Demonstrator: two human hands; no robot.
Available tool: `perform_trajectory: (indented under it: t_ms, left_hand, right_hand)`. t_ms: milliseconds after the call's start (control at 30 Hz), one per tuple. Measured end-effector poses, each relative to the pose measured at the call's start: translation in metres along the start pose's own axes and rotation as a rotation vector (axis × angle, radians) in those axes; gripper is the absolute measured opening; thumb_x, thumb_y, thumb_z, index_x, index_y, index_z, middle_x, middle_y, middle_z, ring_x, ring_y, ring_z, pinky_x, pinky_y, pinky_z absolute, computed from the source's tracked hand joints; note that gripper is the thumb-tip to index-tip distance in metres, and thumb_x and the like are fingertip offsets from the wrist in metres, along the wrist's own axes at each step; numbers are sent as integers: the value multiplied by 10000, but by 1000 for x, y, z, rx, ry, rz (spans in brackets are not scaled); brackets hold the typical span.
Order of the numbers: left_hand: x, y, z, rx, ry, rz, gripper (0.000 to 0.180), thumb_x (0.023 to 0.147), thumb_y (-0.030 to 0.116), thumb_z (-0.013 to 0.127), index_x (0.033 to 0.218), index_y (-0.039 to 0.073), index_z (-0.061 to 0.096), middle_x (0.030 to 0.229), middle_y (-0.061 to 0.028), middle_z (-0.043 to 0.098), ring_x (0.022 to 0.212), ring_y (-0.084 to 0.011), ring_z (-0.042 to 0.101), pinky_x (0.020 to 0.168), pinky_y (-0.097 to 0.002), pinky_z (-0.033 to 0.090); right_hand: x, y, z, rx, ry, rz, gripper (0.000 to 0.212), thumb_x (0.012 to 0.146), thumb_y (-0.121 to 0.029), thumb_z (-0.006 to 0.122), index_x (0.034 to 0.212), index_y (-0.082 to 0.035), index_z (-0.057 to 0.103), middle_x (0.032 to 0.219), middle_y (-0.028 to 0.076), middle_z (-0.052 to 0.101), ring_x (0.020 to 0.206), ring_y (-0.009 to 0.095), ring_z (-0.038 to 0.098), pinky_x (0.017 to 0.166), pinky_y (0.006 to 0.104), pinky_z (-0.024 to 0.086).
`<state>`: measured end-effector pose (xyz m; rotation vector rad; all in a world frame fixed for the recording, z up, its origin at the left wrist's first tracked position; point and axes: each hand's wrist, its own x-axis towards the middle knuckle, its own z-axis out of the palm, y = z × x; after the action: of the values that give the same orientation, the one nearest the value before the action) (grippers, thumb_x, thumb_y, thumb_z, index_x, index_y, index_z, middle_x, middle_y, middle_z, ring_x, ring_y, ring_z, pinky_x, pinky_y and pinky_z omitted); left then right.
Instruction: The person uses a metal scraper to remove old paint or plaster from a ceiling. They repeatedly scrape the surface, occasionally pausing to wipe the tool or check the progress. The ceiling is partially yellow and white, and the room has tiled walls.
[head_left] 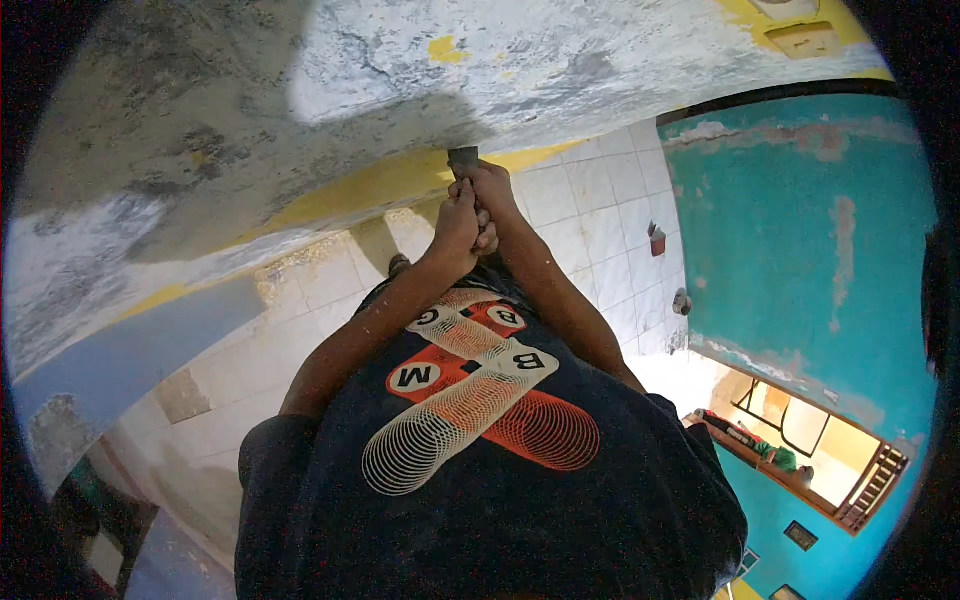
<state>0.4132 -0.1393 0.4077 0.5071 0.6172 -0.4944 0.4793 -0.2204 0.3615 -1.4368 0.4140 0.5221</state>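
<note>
Scraper point(463, 160) — upright, blade toward wall point(300, 120)

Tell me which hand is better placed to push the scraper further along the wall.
Probably the right hand: it grips highest, right beneath the dark scraper where it meets the scraped wall. The left hand sits lower, wrapped around the same handle as support.

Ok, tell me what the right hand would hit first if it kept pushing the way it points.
The right hand, clasped with the left hand around a dark tool handle, points at the scraped grey wall. That wall would likely be met first; the tool tip seems to touch it, though depth is unclear.
</note>
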Motion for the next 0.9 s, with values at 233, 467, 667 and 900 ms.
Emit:
perform_trajectory:
  t_ms: [233,467,667,900]
  left_hand:
    - [6,2,10,-22,-1,-25,269,1003,425,341,898,179,367,575,0,371,336,-144,322,337,-308,254]
    - [-16,9,25,-20,-10,25,298,1003,429,336,875,164,386,565,8,380,343,-144,339,331,-309,255]
    - [12,2,12,45,-18,41,428,995,458,340,751,111,395,548,12,363,351,-134,351,330,-301,253]
    - [10,-9,4,50,-8,23,408,995,455,355,767,120,405,527,25,344,348,-126,336,361,-282,280]
  right_hand:
    - [-13,-24,0,-58,-5,-8,157,830,-139,650,753,-21,582,650,63,603,512,125,536,463,278,419]
    - [1,-21,-3,-29,-57,-13,191,838,-144,626,879,42,639,675,103,643,571,181,612,522,307,483]
    - [24,-5,-8,177,-152,22,313,868,-129,603,1118,60,599,873,144,672,686,150,618,572,272,493]
    - [-15,-18,-14,-81,-29,14,239,874,-105,587,1049,50,637,885,91,679,657,112,587,558,253,469]
